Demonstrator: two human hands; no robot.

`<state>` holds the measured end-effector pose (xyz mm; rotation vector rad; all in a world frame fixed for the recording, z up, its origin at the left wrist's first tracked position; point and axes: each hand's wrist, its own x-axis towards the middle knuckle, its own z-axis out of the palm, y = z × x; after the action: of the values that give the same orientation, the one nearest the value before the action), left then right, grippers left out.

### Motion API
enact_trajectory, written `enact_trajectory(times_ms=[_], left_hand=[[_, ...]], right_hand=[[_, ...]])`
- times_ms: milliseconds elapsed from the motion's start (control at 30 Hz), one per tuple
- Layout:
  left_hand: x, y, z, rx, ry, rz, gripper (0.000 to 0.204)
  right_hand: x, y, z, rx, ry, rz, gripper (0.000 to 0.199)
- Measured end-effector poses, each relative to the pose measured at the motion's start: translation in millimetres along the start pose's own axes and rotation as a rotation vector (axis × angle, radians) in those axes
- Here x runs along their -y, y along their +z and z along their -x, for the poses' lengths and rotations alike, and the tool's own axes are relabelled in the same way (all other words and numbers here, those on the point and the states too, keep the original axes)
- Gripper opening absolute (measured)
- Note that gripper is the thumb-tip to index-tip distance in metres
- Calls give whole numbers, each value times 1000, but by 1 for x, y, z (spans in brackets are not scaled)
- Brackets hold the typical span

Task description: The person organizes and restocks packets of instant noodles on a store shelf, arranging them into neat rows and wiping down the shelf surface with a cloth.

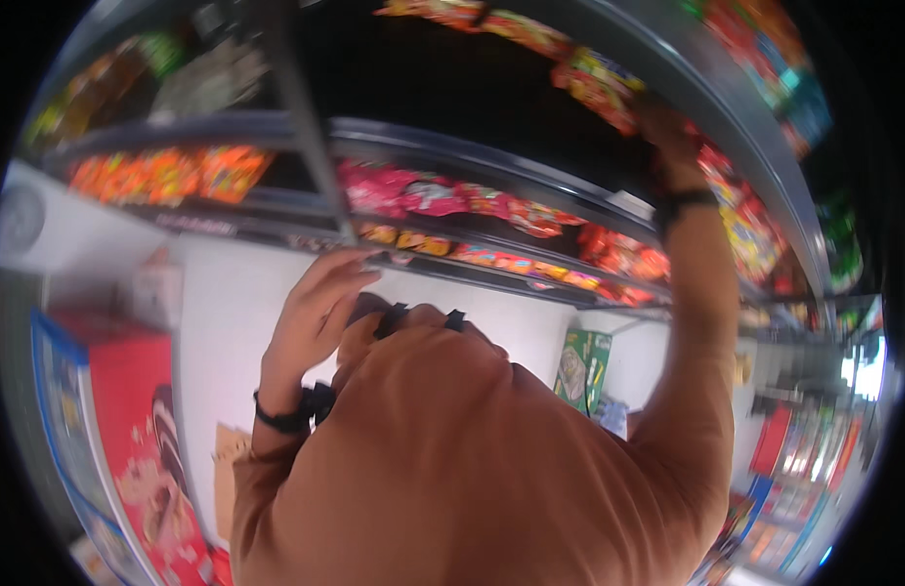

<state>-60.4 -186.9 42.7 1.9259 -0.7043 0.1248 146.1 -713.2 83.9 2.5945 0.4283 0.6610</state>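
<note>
My right hand [664,125] is stretched up to a high shelf and rests among red and yellow snack packets [597,83]. Blur hides whether its fingers close on a packet. My left hand [315,298] is raised in front of my orange shirt [452,459], fingers extended and holding nothing. Its fingertips are at the front rail of a lower shelf [452,269]. Both wrists carry black bands.
Metal shelves hold rows of snack bags: orange ones [169,174] at left, pink ones [413,190] in the middle. A red chest freezer [130,430] stands at lower left. A green carton [581,366] sits on the floor at right, and more racks [794,459] stand far right.
</note>
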Motion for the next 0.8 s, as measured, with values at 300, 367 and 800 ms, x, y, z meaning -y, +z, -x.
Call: enact_trajectory(times_ms=[300,367,800], left_hand=[[136,-49,17,-239,-369,-92,20],[156,-76,12,-390,-528,-211,21],[326,-148,-95,-512,-1212,1129,28]], right_hand=[[67,-167,14,301,532,-681,42],[129,-203,17,244,540,-732,45],[369,-227,61,355,991,-1321,31]])
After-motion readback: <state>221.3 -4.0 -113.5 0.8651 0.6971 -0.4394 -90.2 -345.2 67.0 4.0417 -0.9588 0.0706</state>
